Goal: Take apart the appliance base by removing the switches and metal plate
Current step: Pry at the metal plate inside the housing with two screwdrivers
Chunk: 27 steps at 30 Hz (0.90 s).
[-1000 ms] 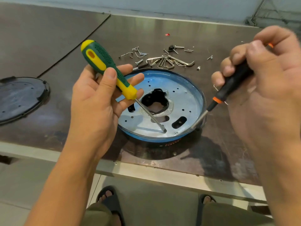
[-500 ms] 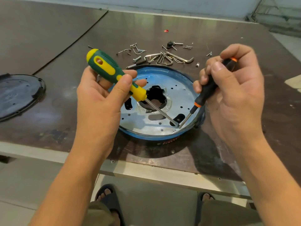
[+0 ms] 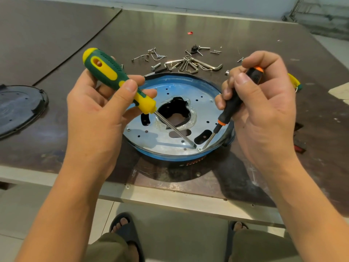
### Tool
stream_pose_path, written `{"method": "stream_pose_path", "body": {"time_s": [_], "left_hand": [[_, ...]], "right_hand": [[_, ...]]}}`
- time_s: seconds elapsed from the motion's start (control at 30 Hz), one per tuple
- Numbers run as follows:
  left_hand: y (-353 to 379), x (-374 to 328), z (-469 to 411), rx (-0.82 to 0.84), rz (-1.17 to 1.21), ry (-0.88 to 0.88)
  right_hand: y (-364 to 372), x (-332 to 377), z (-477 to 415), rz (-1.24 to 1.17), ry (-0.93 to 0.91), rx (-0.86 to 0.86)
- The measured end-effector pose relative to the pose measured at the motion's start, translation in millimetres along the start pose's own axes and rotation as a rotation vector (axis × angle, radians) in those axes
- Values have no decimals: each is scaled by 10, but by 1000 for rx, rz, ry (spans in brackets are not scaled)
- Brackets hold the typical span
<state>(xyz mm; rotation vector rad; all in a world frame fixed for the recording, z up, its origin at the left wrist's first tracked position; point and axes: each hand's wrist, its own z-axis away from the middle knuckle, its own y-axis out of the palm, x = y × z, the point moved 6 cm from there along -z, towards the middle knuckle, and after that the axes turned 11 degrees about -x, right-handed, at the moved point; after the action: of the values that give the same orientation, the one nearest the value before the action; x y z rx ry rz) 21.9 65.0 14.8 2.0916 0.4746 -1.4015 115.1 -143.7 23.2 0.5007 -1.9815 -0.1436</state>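
Blue round appliance base [image 3: 170,157] sits on the dark table [image 3: 188,25], near its front edge, between both hands. The metal plate [image 3: 204,109] lies inside the base, silver, lots of small holes and a big jagged cutout in the middle. A small screw [image 3: 199,149] sits at the plate's near edge. The left hand [image 3: 94,114] grips a green-yellow screwdriver [image 3: 113,76], thumb and fingers curled round the handle, shaft slanting down across the cutout with its tip on the plate just beside that screw. The right hand [image 3: 264,114] pinches a black-orange screwdriver [image 3: 234,103] between thumb and fingertips, tip on the screw head. Behind the base there is a pile of hex keys [image 3: 198,64] and loose screws [image 3: 151,55] scattered on the table. A black round cover [image 3: 17,108] lies far left. A yellow-green item [image 3: 293,80] pokes out behind the right hand, and I can't tell what it is. There's a tiny red bit [image 3: 190,32] farther back.
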Motion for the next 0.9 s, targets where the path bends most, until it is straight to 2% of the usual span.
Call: {"method": "stream_pose_path", "body": {"time_s": [0.4,0.9], "left_hand": [[37,42,28,21,10,-37],[21,-5,7,35,35,10]], "right_hand": [[3,-21,21,-8,-25,13],[11,8,43,4,-68,52]]}}
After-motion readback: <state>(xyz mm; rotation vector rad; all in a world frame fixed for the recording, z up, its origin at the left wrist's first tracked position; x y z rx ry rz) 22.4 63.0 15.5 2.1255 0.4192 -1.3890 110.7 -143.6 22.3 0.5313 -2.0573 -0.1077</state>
